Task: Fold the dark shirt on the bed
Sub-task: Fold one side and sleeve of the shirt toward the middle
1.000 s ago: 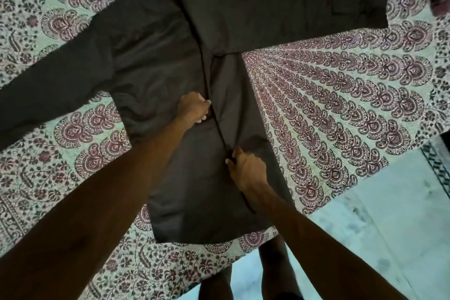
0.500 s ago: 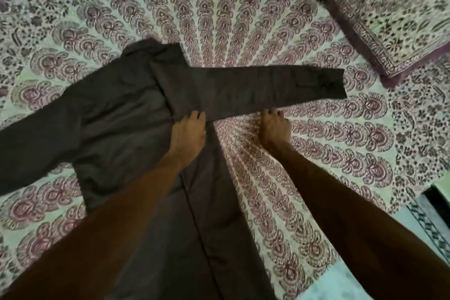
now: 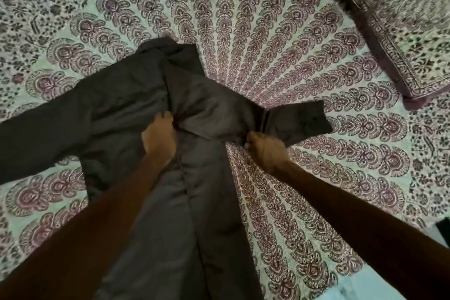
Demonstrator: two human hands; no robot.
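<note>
Shirt (image 3: 155,214): dark, long-sleeved, one; laid lengthwise on the bed (image 3: 267,44), collar (image 3: 168,48) away from the person. Right hand (image 3: 265,151): fingers (image 3: 250,140) curled round the lower edge of the sleeve (image 3: 219,117) about midway along, cloth clamped and raised off the bed, cuff (image 3: 299,122) lying past the grip. Left hand (image 3: 159,137): at the sleeve's root, fingertips (image 3: 165,117) bent into the cloth and pinching it, so that it puckers there. Other sleeve (image 3: 36,134): spread flat out to the left, untouched. Pillow (image 3: 401,31): at the bed's far right, well apart. Step in hand, by my reading: folding the sleeve back over the body. To do it well, the left hand should pin the root as a hinge while the right carries the sleeve across taut, lays it parallel to the side edge with the cuff inside the outline, and lets go only once the puckers are smoothed flat.
</note>
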